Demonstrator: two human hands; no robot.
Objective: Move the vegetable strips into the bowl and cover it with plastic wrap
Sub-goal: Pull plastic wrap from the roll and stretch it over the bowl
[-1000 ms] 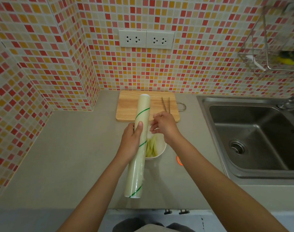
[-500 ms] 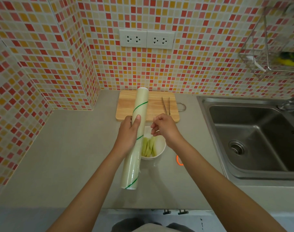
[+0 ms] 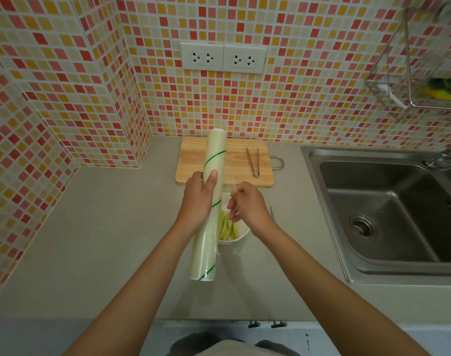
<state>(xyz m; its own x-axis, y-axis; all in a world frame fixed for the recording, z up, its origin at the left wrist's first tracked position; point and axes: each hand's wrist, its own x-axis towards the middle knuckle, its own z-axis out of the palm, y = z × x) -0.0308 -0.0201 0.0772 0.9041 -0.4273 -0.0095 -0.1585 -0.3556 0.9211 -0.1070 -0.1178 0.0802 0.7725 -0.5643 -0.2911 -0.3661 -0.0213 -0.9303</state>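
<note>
My left hand [image 3: 199, 199] grips a long roll of plastic wrap [image 3: 209, 201] with a green spiral stripe, held lengthwise above the counter, thumb on top. Just right of the roll my right hand [image 3: 247, 205] pinches the loose clear edge of the film [image 3: 231, 183], pulled a short way off the roll. Below both hands stands a small white bowl [image 3: 238, 238] with pale green vegetable strips [image 3: 225, 227] inside. The roll and my right hand hide part of the bowl.
A wooden cutting board [image 3: 241, 163] lies behind the bowl against the tiled wall, with metal tongs [image 3: 253, 160] on it. A steel sink [image 3: 389, 209] fills the right side. A wire rack [image 3: 422, 73] hangs upper right. A thin metal object [image 3: 271, 211] lies right of the bowl.
The roll has shifted slightly toward the wall in my left hand. My right hand has drawn the film's edge a little to the right, away from the roll.
</note>
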